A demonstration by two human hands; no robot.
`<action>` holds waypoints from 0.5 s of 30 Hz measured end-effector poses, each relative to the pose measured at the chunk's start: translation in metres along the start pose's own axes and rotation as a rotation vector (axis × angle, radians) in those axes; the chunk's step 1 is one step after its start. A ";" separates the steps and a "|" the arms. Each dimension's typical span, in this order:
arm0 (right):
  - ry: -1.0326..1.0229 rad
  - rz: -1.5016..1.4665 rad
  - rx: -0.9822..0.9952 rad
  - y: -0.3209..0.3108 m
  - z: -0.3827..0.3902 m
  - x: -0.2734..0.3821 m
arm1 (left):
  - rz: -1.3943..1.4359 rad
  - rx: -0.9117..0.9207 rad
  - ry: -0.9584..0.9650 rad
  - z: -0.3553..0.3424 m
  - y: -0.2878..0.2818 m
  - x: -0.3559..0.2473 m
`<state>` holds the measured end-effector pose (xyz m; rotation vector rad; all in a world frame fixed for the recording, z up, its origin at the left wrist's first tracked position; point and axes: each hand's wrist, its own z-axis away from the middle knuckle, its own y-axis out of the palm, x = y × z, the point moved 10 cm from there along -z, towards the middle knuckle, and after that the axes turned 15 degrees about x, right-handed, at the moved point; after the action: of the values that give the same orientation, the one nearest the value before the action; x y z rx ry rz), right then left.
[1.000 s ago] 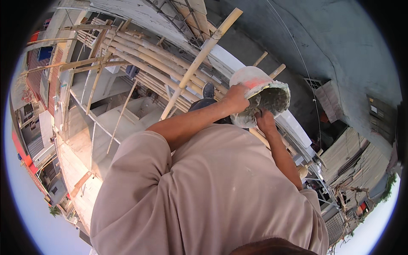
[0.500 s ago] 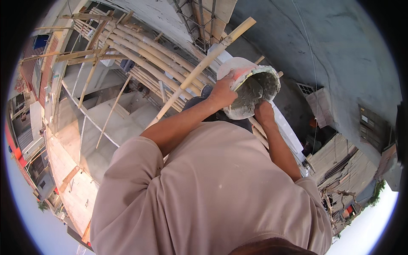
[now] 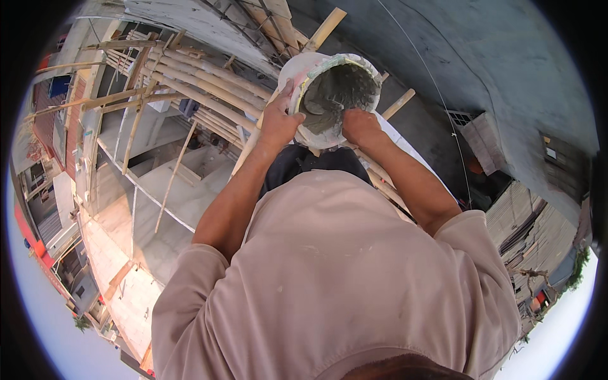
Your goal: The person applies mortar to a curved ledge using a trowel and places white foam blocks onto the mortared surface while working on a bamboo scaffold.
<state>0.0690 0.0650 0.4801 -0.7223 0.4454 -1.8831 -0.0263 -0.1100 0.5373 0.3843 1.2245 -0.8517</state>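
A whitish bucket [image 3: 295, 71] with a reddish patch on its side is tipped so its mouth faces me. Wet grey mortar [image 3: 323, 113] coats the inside, and dried mortar crusts the rim. My left hand [image 3: 280, 120] grips the bucket's left edge, thumb over the rim and fingers along the outer wall. At the lower right of the mouth, my right hand [image 3: 362, 128] is closed in a fist, partly inside the rim. What it holds is hidden by the fist and blends into the mortar.
Bamboo poles [image 3: 209, 85] are lashed into scaffolding at the left and ahead. A grey plastered wall [image 3: 506, 76] rises on the right, with a thin cord [image 3: 437, 82] hanging before it. Wooden boards [image 3: 120, 297] lie far below left; corrugated roofing [image 3: 519, 221] is below right.
The bucket and both hands have shifted left and slightly up in view. Its mouth now faces me more fully, and my right fist sits more plainly at the rim.
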 end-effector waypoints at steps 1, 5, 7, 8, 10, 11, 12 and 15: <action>-0.032 -0.047 0.012 0.001 0.003 0.002 | -0.008 -0.021 0.007 0.006 -0.001 -0.003; -0.037 -0.084 0.050 -0.006 0.005 -0.001 | -0.013 -0.117 0.062 0.023 -0.002 -0.014; 0.002 -0.126 -0.091 -0.023 0.013 -0.010 | 0.008 -0.168 0.078 0.031 0.002 -0.018; 0.024 -0.148 -0.161 -0.030 0.017 -0.015 | 0.024 -0.183 0.072 0.034 0.003 -0.017; -0.031 -0.026 -0.076 -0.026 0.013 -0.007 | 0.054 -0.210 0.058 0.040 0.002 -0.017; -0.058 0.034 -0.034 -0.023 0.012 -0.002 | 0.049 -0.222 0.069 0.042 0.003 -0.020; -0.083 0.036 -0.090 -0.026 0.017 0.001 | 0.045 -0.232 0.081 0.045 0.004 -0.023; -0.144 0.086 -0.211 -0.018 0.040 0.013 | 0.119 -0.278 0.091 0.052 0.005 -0.023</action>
<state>0.0789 0.0616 0.5244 -0.9569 0.5796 -1.7066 0.0097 -0.1337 0.5746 0.2696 1.3699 -0.5577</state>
